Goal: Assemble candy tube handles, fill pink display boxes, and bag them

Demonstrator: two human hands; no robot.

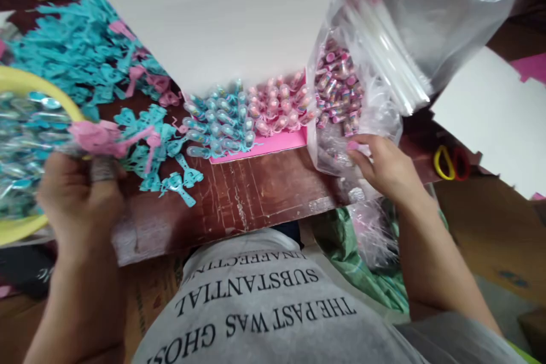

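My left hand [81, 196] is closed around several pink plastic pieces [102, 137], blurred by motion, beside a yellow basin [25, 85] full of blue wrapped items. My right hand [386, 168] grips the lower edge of a large clear plastic bag [409, 17] that holds small pink capsule toys [339, 94] and white tubes. Rows of blue capsules [219, 119] and pink capsules [279, 105] stand on a pink tray [273, 143] between my hands.
A heap of teal plastic pieces [81, 57] with some pink ones covers the left of the worn wooden table [256, 187]. Yellow and red rings [447, 162] lie at the right. White sheets lie behind. Green and clear bags hang below the table edge.
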